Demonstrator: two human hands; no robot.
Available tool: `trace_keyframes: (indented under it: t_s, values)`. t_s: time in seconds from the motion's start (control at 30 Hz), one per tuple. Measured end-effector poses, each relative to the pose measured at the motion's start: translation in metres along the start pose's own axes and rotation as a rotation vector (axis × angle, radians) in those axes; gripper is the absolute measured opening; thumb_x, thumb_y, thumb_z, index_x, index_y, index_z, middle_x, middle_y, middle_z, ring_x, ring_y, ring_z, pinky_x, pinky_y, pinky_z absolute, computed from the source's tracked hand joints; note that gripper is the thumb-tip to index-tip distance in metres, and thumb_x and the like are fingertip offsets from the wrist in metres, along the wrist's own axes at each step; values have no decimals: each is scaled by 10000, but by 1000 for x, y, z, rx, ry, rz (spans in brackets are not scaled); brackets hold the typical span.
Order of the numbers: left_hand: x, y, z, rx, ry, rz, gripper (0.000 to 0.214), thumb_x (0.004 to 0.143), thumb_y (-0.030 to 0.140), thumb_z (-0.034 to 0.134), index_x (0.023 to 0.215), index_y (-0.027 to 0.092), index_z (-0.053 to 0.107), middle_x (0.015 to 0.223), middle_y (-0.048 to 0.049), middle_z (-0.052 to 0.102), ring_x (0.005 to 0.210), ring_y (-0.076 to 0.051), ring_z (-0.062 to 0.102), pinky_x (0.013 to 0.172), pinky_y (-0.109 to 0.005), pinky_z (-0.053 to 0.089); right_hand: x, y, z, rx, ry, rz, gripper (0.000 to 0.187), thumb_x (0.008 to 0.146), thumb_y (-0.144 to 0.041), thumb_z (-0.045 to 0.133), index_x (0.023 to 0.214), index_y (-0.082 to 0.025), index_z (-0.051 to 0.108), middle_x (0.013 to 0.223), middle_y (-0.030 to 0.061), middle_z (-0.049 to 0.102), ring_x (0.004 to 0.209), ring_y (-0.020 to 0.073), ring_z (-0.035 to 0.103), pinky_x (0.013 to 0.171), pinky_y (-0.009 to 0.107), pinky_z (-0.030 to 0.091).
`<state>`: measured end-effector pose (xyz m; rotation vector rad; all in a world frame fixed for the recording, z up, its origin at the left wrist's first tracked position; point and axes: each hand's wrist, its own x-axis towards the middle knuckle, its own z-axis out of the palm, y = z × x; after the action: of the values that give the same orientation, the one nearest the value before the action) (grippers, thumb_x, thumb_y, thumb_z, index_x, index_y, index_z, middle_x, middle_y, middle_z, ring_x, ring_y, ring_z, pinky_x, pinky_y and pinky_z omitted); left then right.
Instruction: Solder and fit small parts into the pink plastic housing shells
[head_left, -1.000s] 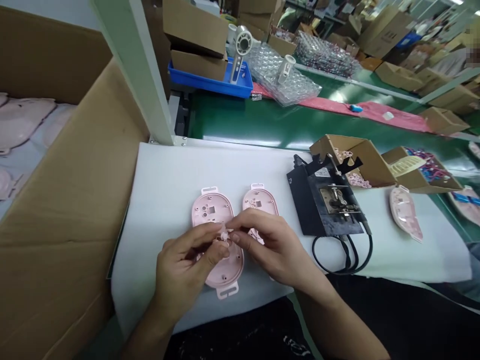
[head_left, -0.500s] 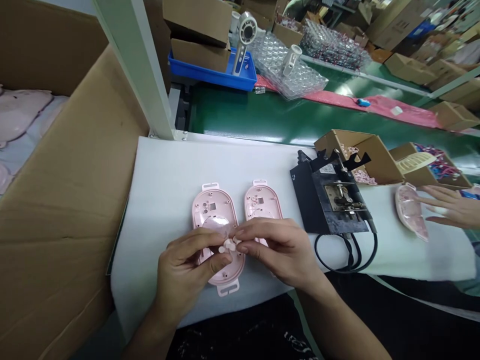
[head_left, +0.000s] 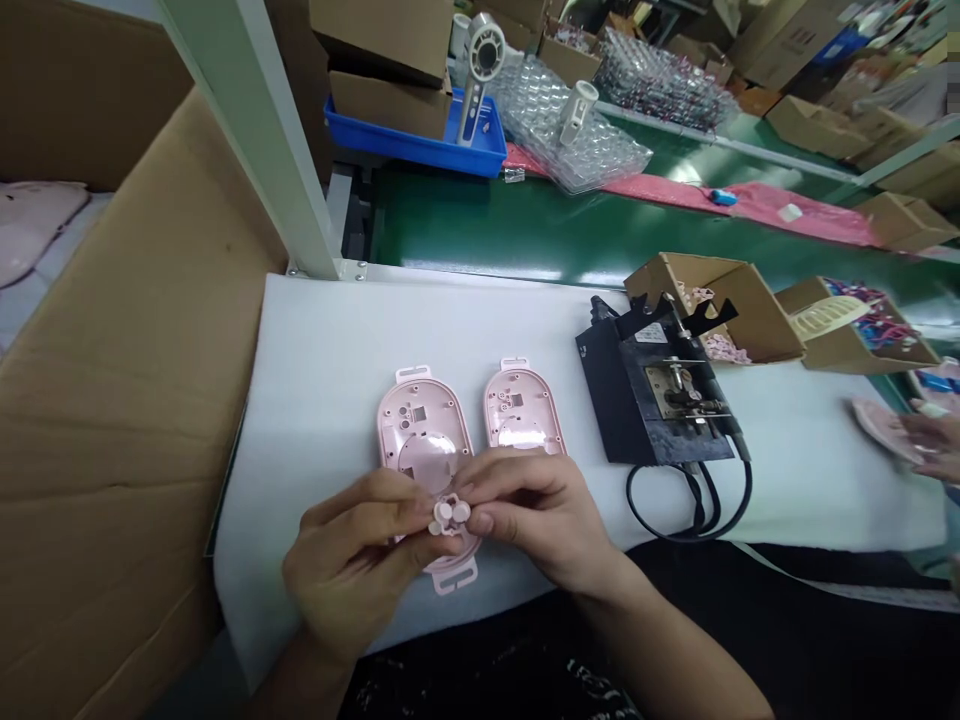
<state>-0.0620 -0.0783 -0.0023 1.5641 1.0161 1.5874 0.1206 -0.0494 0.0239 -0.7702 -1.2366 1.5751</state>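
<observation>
Head view: the left hand [head_left: 356,565] and right hand [head_left: 536,515] both close tightly on a small pink button piece [head_left: 448,514], pinched at the fingertips so 2 hands steady it, just above the left pink plastic shell [head_left: 424,425], beside a second shell [head_left: 523,405].

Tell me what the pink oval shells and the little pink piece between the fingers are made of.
The pink oval shells look like moulded plastic: smooth, faintly glossy, with crisp holes and slots. The little pink button-like piece, pinched by the left hand and right hand, looks like matching plastic, though it is too small to rule out rubber.
</observation>
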Motion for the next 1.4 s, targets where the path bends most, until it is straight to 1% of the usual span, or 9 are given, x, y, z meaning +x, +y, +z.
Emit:
trace_keyframes:
  t_s: [0.2,0.37,0.57,0.73,0.8,0.87,1.0,1.27,1.4]
  values:
    - [15,10,-8,164,-77,173,352,732,31,846,992,236,729,863,37,737,692,-116,671,532,-258,584,-3,7,9,234,9,91,246,777,-126,857,951,-293,807,897,-16,801,770,98,766,712,153,648]
    - [23,15,-16,91,-82,125,292,770,59,829,980,203,686,838,27,669,734,-116,631,576,-256,562,-7,2,13,184,-15,-26,366,865,-79,746,1121,-341,760,963,-23,789,831,95,752,729,173,641]
    - [1,10,-12,91,21,11,301,828,-4,713,1029,208,641,1059,-27,719,965,-169,701,780,-290,631,-8,-10,20,-402,-212,-238,513,910,15,496,1269,-298,687,1020,32,680,939,133,674,810,279,609]
    - [-7,6,4,266,299,7,365,814,28,763,1126,189,664,995,19,746,875,-88,711,804,-161,599,-4,-7,33,-705,-116,-482,361,889,14,535,1192,-127,671,1029,84,649,941,133,658,803,246,603]
    - [1,5,0,298,291,-78,319,836,49,763,1098,215,687,974,41,742,875,-67,705,819,-138,580,3,-7,31,-694,-70,-454,344,903,10,544,1203,-123,647,1023,75,670,966,132,659,839,257,593]
    - [10,6,-8,277,176,-128,218,868,93,756,1027,236,712,938,51,742,860,-66,701,804,-149,578,9,-8,25,-734,-67,-410,369,920,-30,603,1273,-134,613,1074,75,676,1019,140,648,879,277,582]
    - [17,8,-22,212,-10,-86,187,866,138,778,994,267,735,945,67,760,829,-63,704,776,-156,586,17,-12,17,-763,-184,-348,384,949,-112,675,1324,-172,618,1147,64,683,1048,121,658,895,252,576]
    - [13,1,-23,269,12,-187,164,898,224,757,1028,323,768,925,84,790,763,-76,730,693,-161,587,32,-18,11,-815,-168,-391,104,937,-141,712,1039,-139,733,1006,50,729,960,104,696,850,215,575]
    - [20,-12,-25,500,28,-67,95,946,194,676,1001,235,741,925,21,765,843,-132,707,801,-272,583,52,-17,4,-868,-131,-103,85,960,-239,701,1032,-220,742,959,-28,768,875,88,711,786,211,556]
